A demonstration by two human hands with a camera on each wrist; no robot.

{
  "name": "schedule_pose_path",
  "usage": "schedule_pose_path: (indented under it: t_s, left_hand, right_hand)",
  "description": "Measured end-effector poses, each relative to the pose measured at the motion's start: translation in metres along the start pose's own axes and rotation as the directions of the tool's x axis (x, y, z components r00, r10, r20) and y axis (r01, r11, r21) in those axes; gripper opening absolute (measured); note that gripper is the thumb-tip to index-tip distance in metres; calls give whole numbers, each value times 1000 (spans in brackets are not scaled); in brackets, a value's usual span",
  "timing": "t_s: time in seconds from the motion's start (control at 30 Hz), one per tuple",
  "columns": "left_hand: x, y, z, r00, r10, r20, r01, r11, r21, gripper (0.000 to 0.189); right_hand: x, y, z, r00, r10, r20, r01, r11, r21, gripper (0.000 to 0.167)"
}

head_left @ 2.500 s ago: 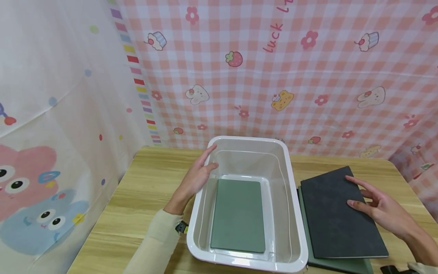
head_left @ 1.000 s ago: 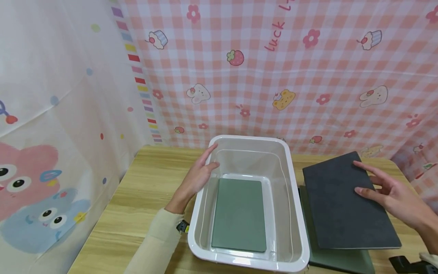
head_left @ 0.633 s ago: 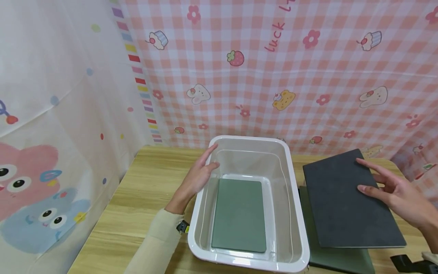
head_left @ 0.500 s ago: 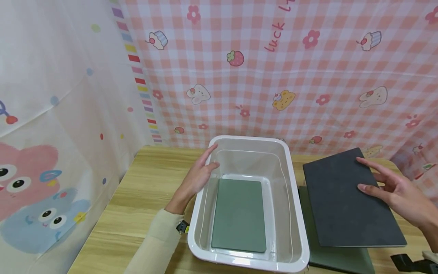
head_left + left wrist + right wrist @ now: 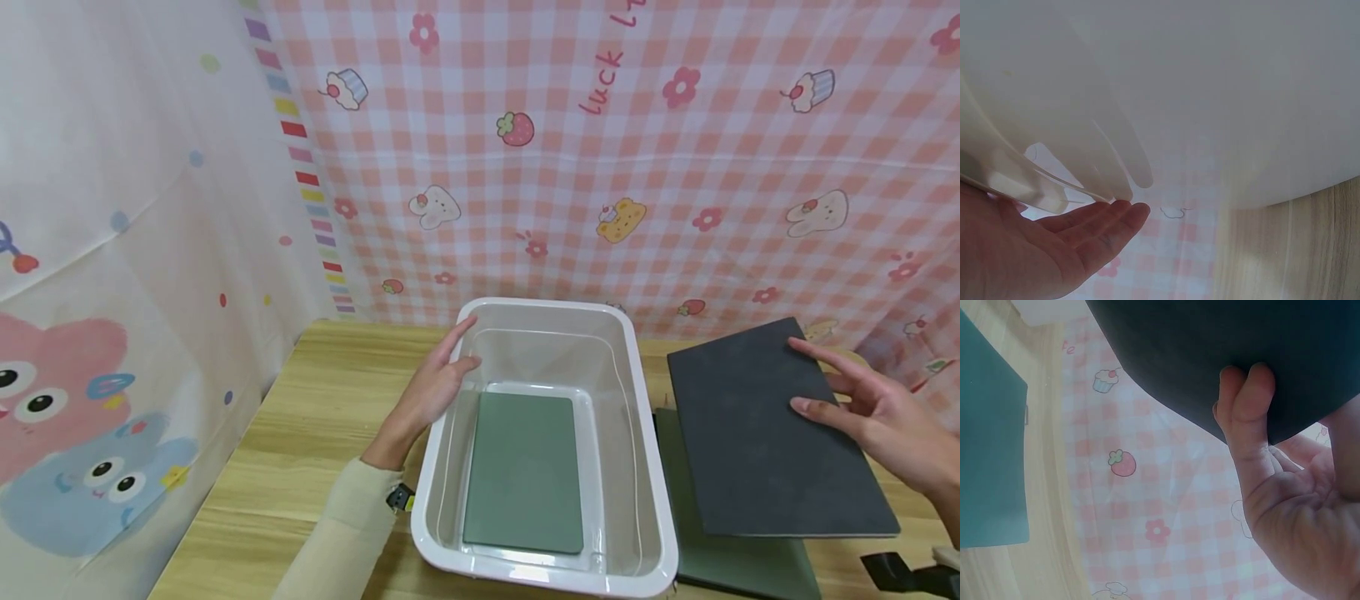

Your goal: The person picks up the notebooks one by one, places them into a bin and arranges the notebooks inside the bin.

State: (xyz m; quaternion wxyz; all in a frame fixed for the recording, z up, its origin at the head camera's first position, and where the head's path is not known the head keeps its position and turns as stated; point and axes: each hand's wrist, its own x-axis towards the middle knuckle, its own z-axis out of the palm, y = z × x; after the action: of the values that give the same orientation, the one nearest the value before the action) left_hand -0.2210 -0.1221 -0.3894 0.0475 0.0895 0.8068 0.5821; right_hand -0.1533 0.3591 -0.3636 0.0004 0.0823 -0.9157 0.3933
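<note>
In the head view my right hand (image 5: pixel 877 408) holds a black notebook (image 5: pixel 772 442) by its right edge, thumb on top and fingers beneath. The notebook is raised and tilted over a dark green notebook (image 5: pixel 757 571), which lies on the table beside the white plastic tub (image 5: pixel 660 517). In the right wrist view, curled fingertips (image 5: pixel 1254 394) press the notebook's underside. My left hand (image 5: pixel 431 387) holds the tub's left rim, thumb over the inside. The left wrist view has its fingers (image 5: pixel 1113 237) against the tub's outer wall. A green notebook (image 5: pixel 525 475) lies flat inside the tub.
The wooden table (image 5: pixel 300 450) extends left of the tub. A pink checked cloth (image 5: pixel 570 167) hangs behind it, and a white printed cloth (image 5: pixel 150 275) hangs at the left. A black dark edge shows under the notebooks beside the tub.
My right hand has lifted the black notebook off the green one and moved it up and slightly right. The left hand and the tub have stayed in place.
</note>
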Motion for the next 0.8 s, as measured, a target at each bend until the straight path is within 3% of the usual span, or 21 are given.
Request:
schedule_pose_path:
  t_s: [0.1,0.33,0.57,0.8]
  left_hand:
    - [0,0,0,1000,-2,5,2,1000,-9,58]
    - [0,0,0,1000,1,3,-1,1000,0,59]
    - [-1,1,0,1000,3,1,-3,1000,10,58]
    - [-2,2,-1,1000,-2,4,2,1000,4,58]
  right_hand:
    - [1,-1,-2,1000,1,12,-2,999,43,75]
    - [2,-4,-5,1000,-6,-14,6,1000,9,75]
    - [3,-5,-12,995,-99,9,96,981,169,77]
    - [5,-8,-16,990,-142,4,137,962,238,76]
